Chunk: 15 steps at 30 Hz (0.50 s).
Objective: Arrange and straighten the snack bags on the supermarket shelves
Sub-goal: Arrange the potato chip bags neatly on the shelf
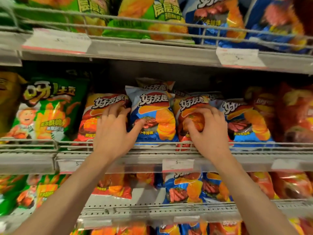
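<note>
On the middle shelf, a row of chip bags stands behind a wire rail [152, 144]. My left hand [113, 128] lies spread across two of them. Its fingers rest on the left red bag [94, 116] and its thumb presses the front of the blue bag [155, 116]. My right hand [208, 131] grips the front of the second red bag [189, 106] with curled fingers. Another blue bag [249, 122] stands just to the right of it. A further bag [152, 83] pokes up behind the blue bag.
A green bag [47, 109] stands at the left and red bags [296, 112] at the right. The shelf above [152, 51] holds green and blue bags. The shelf below [152, 211] holds more bags lying flat. Price tags [177, 164] hang on the shelf edges.
</note>
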Available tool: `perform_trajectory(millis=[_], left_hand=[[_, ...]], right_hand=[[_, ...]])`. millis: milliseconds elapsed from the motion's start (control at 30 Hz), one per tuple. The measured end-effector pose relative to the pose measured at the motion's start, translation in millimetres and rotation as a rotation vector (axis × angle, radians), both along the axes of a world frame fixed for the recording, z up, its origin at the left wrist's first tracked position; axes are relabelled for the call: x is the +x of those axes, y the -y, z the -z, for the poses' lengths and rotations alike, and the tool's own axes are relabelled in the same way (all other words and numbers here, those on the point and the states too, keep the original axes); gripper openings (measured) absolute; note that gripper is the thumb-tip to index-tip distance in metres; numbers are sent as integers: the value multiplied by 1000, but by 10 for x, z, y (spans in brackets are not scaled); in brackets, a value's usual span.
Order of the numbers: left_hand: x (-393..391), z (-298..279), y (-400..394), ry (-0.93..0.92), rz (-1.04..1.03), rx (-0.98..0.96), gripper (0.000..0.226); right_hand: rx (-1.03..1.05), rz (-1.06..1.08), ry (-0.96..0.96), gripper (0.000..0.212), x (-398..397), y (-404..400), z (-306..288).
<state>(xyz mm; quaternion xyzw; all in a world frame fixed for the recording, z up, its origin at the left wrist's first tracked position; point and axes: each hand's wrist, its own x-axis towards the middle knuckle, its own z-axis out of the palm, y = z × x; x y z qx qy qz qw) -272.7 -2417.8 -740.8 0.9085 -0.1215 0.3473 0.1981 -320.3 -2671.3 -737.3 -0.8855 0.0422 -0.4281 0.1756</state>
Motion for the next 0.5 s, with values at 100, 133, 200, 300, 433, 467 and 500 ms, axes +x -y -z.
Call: perform_trajectory(millis=[100,133,200,300,433,467,500], left_hand=[[-19,-20,10,-36,-24,14,67],[-24,-29,9,-42,-17,8,65],[-31,-39,1,-37,10,-13,62],[-24,-46,-14,-35,39,-57,66],[5,-49,-59,-94,116,-159,62],[-2,-62,-65,-98,135,-179,59],[-5,-69,-72,-105,149,-204,53]], right_hand=[[-86,35,9,39,-37,-34,-79],[-138,38,17,35,-31,-76,-103],[-196,-7,-15,30,-6,-200,-153],[-196,-18,-161,37,34,-397,-225],[-66,-44,-347,46,121,-515,-257],[5,-82,-383,44,141,-524,-264],[69,-113,-406,42,138,-534,-289]])
